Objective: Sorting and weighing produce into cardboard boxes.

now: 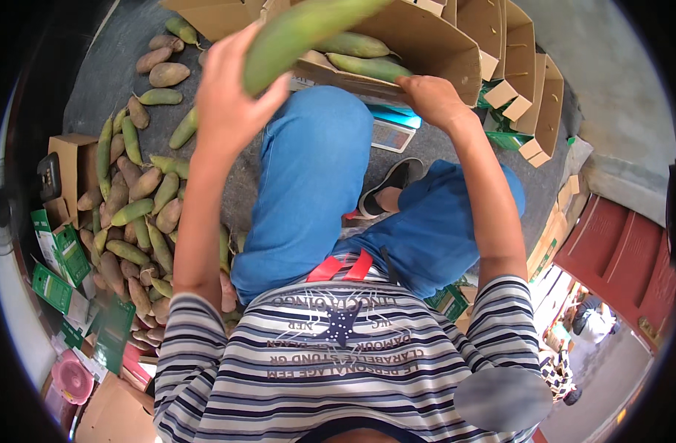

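My left hand (231, 96) is wrapped round one end of a long green radish (301, 38), raised over the near left part of an open cardboard box (449, 63). The radish is slightly blurred, and its far tip lies over the box. My right hand (435, 102) grips the box's near edge, fingers closed over the cardboard. Inside the box, green radishes (367, 67) lie side by side; the raised radish hides part of them. Beneath the box shows a flat blue-and-white scale (392, 136), mostly covered.
A heap of green radishes and brownish roots (131, 244) spreads over the floor on the left. Several open cardboard boxes (548, 111) stand in a row at the far right. Green-and-white cartons (61, 247) and a pink round object (72, 378) are at the left edge.
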{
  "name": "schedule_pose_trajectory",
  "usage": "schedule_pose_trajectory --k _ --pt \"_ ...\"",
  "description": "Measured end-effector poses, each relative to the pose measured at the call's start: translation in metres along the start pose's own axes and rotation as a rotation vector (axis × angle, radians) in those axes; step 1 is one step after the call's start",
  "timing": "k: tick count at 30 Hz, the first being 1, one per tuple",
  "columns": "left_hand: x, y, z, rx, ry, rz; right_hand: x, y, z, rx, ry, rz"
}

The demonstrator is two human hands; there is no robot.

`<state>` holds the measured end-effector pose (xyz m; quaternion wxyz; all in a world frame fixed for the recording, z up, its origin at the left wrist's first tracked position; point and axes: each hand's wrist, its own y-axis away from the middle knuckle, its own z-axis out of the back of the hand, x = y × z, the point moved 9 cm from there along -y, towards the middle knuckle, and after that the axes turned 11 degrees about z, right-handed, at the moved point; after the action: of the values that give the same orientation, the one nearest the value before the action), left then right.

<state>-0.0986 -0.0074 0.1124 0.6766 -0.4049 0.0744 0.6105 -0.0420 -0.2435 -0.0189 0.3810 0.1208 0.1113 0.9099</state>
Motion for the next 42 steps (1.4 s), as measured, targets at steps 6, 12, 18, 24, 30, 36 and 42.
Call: schedule_pose_trajectory --k 6,12,18,24,30,36,42 --pt "0.025 0.007 -0.030 0.113 0.107 0.178 0.004 0.003 0.005 -0.021 -0.027 0.004" --pt "0.188 0.208 -0.057 0.798 -0.505 0.494 0.009 0.003 0.008 0.016 -0.034 0.010" --pt "0.291 0.411 -0.004 1.123 -0.677 1.005 -0.008 0.007 0.001 0.065 -0.010 -0.041" --pt "0.338 0.522 0.059 1.004 -0.671 1.439 -0.007 0.002 0.007 0.037 0.003 0.018" --pt "0.313 0.512 0.051 0.784 -0.573 1.368 -0.009 0.000 0.000 0.055 -0.049 0.021" --pt "0.295 0.448 0.028 0.605 -0.572 1.109 -0.013 -0.001 -0.001 0.073 -0.052 0.003" --pt "0.308 0.428 -0.008 0.778 -0.740 1.018 -0.019 0.000 -0.006 0.071 -0.049 -0.016"
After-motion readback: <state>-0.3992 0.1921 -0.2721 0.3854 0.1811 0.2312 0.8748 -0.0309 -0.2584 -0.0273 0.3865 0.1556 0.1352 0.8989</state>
